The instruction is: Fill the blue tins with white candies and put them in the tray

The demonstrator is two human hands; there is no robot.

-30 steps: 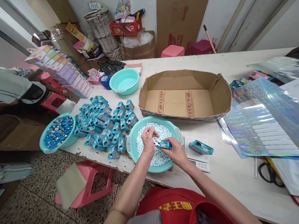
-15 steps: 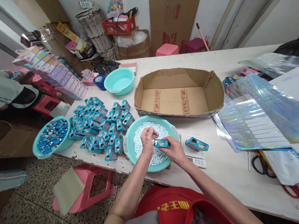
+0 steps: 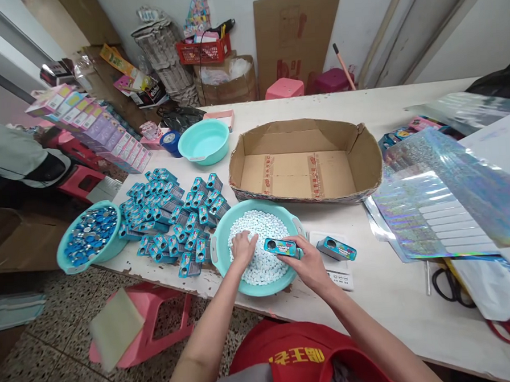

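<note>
My left hand (image 3: pixel 243 251) rests on the small white pellets (image 3: pixel 260 222) in a turquoise basin (image 3: pixel 223 232), thumb apart from the fingers, fingertips partly among the pellets. Over the same basin, my right hand (image 3: pixel 308 263) grips a small blue box (image 3: pixel 280 247) by its right end, its printed face with a dark round hole turned up. Right of the basin, another such box (image 3: pixel 336 247) sits on a flat white scale (image 3: pixel 340 280). Many similar blue boxes (image 3: pixel 192 220) stand in a cluster to the left.
A cardboard tray (image 3: pixel 305 171) lies behind the basin. A basin of blue and silver discs (image 3: pixel 92 231) stands far left; another turquoise basin (image 3: pixel 204 141) is behind. Shiny sheets (image 3: pixel 444 204) and black-handled scissors (image 3: pixel 450 286) lie right. A person (image 3: pixel 14 155) is at the left edge.
My left hand has moved away from the box's hole, down and left onto the pellets. My right hand keeps the box, now more fully visible, over the basin.
</note>
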